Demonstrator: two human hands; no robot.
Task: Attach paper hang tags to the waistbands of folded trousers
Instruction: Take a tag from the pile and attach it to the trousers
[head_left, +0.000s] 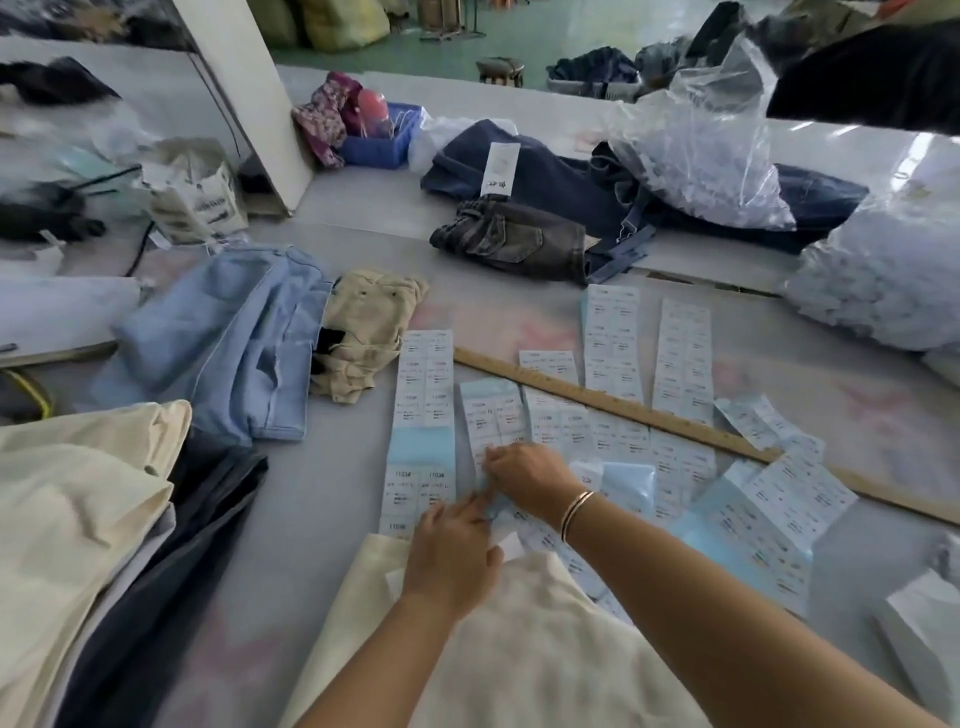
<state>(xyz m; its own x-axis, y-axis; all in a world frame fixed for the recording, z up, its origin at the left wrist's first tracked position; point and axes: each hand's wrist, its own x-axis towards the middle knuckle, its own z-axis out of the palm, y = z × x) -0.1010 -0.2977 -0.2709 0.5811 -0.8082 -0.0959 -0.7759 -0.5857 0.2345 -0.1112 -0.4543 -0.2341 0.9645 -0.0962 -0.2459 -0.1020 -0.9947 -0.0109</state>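
Observation:
Cream trousers (519, 639) lie folded at the near edge under my forearms. Several strips of printed label stickers on blue backing (426, 395) are spread over the grey table beyond them. My left hand (452, 551) rests over the trousers' far edge, fingertips at a label strip. My right hand (530, 478), with two bangles at the wrist, pinches the lower end of a label strip (491, 415). The fingertips of both hands meet over that strip; whether a label is peeled off is hidden.
A long wooden ruler (675, 421) crosses the strips diagonally. Stacked cream and dark trousers (78, 519) sit at left, light blue (234, 343) and beige (363, 332) pairs behind, dark jeans (519, 234) farther back. Clear plastic bags (701, 145) and a blue basket (384, 140) stand at the back.

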